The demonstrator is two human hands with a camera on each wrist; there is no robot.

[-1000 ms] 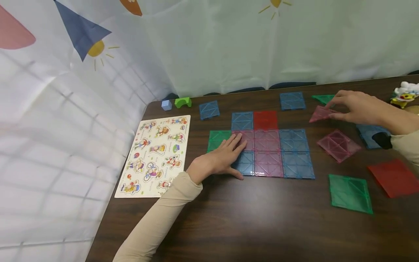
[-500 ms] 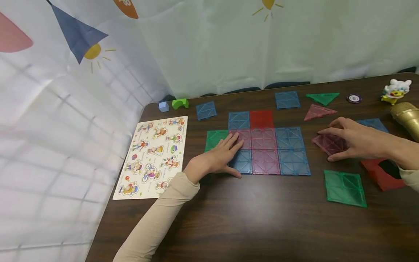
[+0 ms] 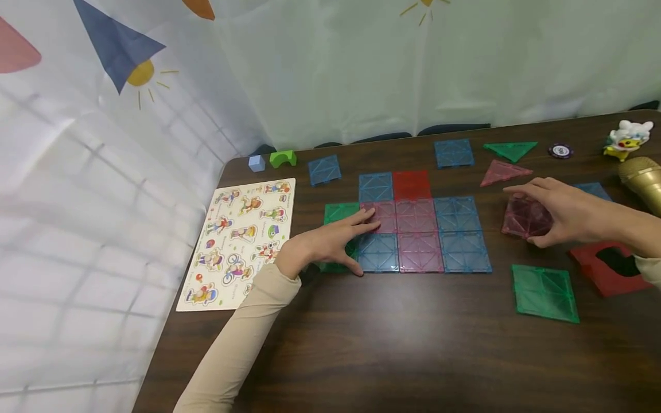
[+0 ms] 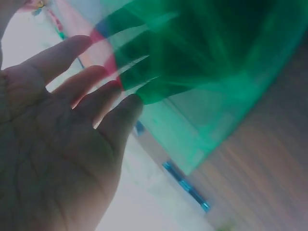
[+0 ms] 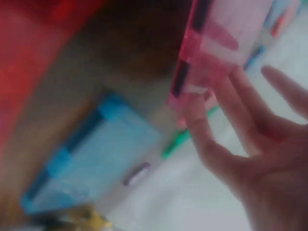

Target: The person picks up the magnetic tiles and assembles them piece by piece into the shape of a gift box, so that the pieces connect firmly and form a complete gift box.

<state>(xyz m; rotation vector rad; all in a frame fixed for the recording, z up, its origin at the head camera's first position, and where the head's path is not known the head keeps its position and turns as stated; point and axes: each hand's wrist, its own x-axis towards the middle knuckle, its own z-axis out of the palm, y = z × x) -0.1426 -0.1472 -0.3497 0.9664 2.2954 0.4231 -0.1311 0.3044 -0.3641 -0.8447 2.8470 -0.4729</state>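
My right hand [image 3: 578,211] pinches a pink square magnetic tile [image 3: 527,218] at its edges, thumb on the near side and fingers on the far side. The right wrist view has the fingertips against that pink tile [image 5: 216,53]. My left hand [image 3: 322,244] lies with spread fingers over the left side of a flat patch of joined tiles, partly covering a green tile [image 3: 341,211] and reaching a pink tile [image 3: 382,215]. Blue tiles [image 3: 459,252], another pink tile [image 3: 417,252] and a red tile [image 3: 411,184] belong to the same patch.
Loose around the right hand are a green square [image 3: 544,292], a red tile [image 3: 594,267], a pink triangle [image 3: 503,172] and a green triangle [image 3: 510,150]. A golden microphone [image 3: 642,178], figurine [image 3: 627,137] and chip [image 3: 560,151] stand right. A picture puzzle board [image 3: 240,241] lies left.
My right hand left the pink triangle on the table, moved nearer and took hold of the pink square, which has turned. My left hand shifted slightly left, uncovering more of the blue tile.
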